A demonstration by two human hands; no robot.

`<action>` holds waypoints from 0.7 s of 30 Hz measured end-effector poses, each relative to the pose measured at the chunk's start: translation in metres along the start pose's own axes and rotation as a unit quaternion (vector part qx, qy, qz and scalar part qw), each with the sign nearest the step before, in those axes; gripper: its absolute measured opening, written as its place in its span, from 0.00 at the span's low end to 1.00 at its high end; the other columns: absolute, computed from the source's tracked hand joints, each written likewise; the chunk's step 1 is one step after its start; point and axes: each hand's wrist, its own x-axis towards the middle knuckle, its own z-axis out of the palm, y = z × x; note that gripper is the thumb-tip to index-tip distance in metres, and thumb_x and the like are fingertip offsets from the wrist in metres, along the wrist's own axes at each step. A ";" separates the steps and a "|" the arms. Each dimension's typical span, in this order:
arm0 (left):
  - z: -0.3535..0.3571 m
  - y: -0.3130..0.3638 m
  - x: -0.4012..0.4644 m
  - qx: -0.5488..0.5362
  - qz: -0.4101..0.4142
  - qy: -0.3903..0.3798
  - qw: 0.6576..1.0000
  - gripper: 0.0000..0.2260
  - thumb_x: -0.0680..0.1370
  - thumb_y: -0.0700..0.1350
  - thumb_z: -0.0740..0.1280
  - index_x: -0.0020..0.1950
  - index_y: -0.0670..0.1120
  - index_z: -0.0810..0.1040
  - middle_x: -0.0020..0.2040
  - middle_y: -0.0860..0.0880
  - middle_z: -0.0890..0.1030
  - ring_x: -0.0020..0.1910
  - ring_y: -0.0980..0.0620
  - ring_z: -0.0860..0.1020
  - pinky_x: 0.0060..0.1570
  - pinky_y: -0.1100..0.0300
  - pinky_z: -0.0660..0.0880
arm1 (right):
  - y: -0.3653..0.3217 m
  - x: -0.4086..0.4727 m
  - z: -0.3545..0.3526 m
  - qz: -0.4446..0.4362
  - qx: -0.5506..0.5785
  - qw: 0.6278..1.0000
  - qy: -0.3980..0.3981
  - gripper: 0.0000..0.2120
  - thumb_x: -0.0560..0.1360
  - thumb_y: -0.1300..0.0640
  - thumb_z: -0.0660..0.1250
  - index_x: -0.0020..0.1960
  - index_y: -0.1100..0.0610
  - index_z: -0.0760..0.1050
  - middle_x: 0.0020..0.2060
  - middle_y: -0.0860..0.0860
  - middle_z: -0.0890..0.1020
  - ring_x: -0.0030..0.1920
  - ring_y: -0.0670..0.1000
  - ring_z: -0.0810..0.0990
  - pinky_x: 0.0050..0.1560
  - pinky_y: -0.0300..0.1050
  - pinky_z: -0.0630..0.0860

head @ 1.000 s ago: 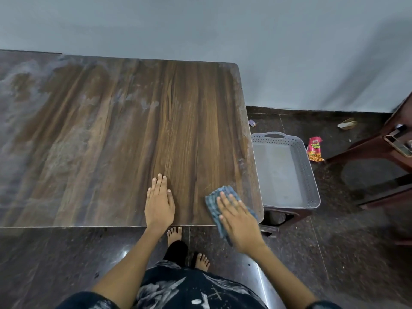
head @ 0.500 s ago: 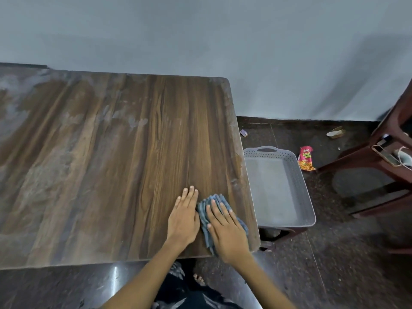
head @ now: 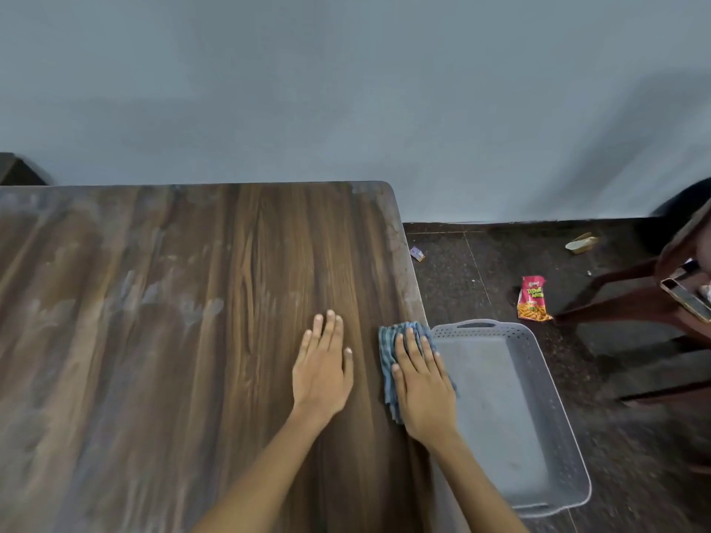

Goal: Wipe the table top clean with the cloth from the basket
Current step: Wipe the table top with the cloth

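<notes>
Pressing flat on the blue striped woven cloth [head: 388, 353], the right hand [head: 423, 386] holds it down with fingers [head: 409, 346] extended and close together, not curled around it. The cloth is bunched at the right edge of the dark wood-grain laminate counter [head: 173, 340], protruding beyond the fingertips and along the thumb side. The left hand [head: 321, 373] lies palm-down just beside it on bare counter, fingers straight, holding nothing. Pale dusty smears cover the counter's left portion. A grey perforated plastic basket [head: 554, 398] with a handle slot sits beside the counter's right edge. On the dark speckled floor [head: 461, 271] lies a red snack packet [head: 533, 300]; its green lettering is too blurred to read.
</notes>
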 end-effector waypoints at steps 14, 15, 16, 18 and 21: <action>0.001 -0.028 0.096 -0.014 -0.108 0.056 0.993 0.25 0.79 0.56 0.48 0.73 0.47 0.53 0.74 0.51 0.57 0.74 0.53 0.54 0.71 0.56 0.51 | -0.016 0.301 -0.017 -0.014 -0.027 0.999 0.018 0.24 0.83 0.51 0.42 0.77 0.57 0.47 0.77 0.53 0.50 0.77 0.53 0.46 0.76 0.49 0.45; 0.002 -0.028 0.097 -0.018 -0.108 0.055 0.992 0.26 0.78 0.56 0.47 0.73 0.46 0.54 0.74 0.52 0.57 0.74 0.53 0.55 0.71 0.55 0.53 | -0.019 0.320 -0.018 -0.015 -0.029 0.999 0.024 0.24 0.83 0.52 0.43 0.77 0.57 0.47 0.77 0.54 0.50 0.77 0.53 0.46 0.76 0.49 0.46; 0.002 -0.029 0.098 -0.023 -0.110 0.053 0.992 0.26 0.77 0.56 0.48 0.73 0.46 0.56 0.73 0.52 0.58 0.74 0.53 0.56 0.71 0.54 0.54 | -0.023 0.335 -0.018 -0.014 -0.030 0.999 0.029 0.24 0.83 0.52 0.43 0.77 0.57 0.48 0.77 0.54 0.51 0.77 0.53 0.47 0.76 0.49 0.46; 0.004 -0.030 0.100 -0.023 -0.113 0.054 0.992 0.27 0.77 0.56 0.49 0.73 0.45 0.60 0.73 0.51 0.61 0.73 0.52 0.59 0.70 0.52 0.57 | -0.031 0.358 -0.016 -0.017 -0.025 0.999 0.033 0.24 0.83 0.52 0.44 0.77 0.58 0.48 0.77 0.54 0.51 0.77 0.53 0.47 0.76 0.49 0.46; 0.003 -0.030 0.101 -0.007 -0.112 0.051 0.992 0.27 0.76 0.55 0.51 0.72 0.44 0.64 0.72 0.49 0.65 0.71 0.50 0.62 0.68 0.47 0.58 | -0.043 0.370 -0.014 -0.044 -0.029 0.998 0.036 0.24 0.83 0.53 0.44 0.77 0.59 0.49 0.77 0.55 0.53 0.77 0.54 0.48 0.76 0.49 0.45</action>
